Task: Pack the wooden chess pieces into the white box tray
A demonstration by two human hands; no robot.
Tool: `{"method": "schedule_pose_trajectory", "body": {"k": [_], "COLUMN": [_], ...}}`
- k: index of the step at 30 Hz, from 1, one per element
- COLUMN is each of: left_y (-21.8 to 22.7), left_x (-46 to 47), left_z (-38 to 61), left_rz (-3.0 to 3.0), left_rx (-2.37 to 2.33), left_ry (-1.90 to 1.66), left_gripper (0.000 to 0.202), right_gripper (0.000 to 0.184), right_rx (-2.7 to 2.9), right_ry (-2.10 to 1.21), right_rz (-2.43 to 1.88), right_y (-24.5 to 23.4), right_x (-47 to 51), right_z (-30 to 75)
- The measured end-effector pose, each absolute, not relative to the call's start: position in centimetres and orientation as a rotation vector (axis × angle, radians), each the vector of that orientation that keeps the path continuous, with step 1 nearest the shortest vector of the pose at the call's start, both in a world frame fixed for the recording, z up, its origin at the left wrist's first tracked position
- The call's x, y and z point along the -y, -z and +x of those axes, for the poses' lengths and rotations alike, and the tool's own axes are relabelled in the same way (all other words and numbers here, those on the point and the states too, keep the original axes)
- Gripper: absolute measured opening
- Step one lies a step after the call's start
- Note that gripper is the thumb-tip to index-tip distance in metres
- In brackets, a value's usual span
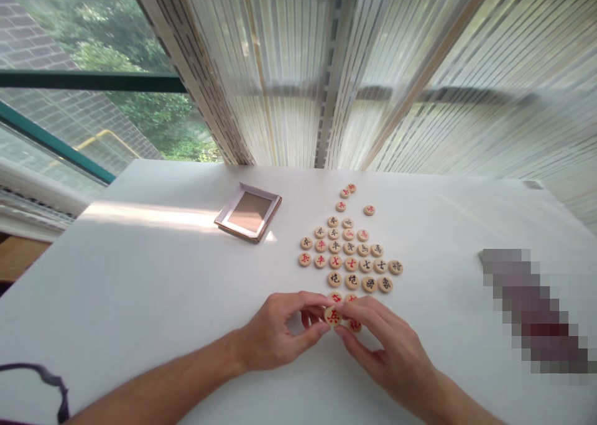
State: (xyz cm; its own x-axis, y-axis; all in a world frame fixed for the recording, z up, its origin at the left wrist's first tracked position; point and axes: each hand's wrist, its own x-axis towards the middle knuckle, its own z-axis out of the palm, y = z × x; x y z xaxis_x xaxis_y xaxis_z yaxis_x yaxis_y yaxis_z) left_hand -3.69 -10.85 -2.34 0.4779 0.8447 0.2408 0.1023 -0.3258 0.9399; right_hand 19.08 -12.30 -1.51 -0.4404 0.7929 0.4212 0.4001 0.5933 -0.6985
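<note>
Between my two hands is a round wooden Chinese chess piece with a red character, facing up. My left hand pinches it from the left with thumb and forefinger. From the right, the thumb and fingertips of my right hand press on its edge. Partly hidden by the right fingers, a red-marked piece lies close by, and two more red ones peek out just beyond the fingertips. Past them, rows of pieces with black or red characters, such as a black-marked piece, lie face up.
An open shallow box sits left of the rows on the white table. A few loose red pieces lie farther back. At the right is a blurred-out object; a dark cord-like strap is at lower left. Curtains hang behind.
</note>
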Motion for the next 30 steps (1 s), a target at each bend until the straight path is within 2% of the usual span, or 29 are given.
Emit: {"method": "schedule_pose_trajectory", "body": {"k": [15,30], "left_y": [2.3,2.2], "left_x": [11.0,10.9], "left_z": [-3.9,-3.6], "left_rz": [1.769,1.67], "left_rx": [-0.799,-0.938], "left_ry": [-0.944,-0.874], "left_gripper": [0.035,0.018], "right_gripper": [0.031,0.034], "right_rx": [2.047,2.192], "right_ry": [-0.628,-0.59], "right_rz": [-0.948,-0.859], "right_y": [1.6,1.2], "right_x": [12.2,13.0], "right_z": [18.9,17.7]}}
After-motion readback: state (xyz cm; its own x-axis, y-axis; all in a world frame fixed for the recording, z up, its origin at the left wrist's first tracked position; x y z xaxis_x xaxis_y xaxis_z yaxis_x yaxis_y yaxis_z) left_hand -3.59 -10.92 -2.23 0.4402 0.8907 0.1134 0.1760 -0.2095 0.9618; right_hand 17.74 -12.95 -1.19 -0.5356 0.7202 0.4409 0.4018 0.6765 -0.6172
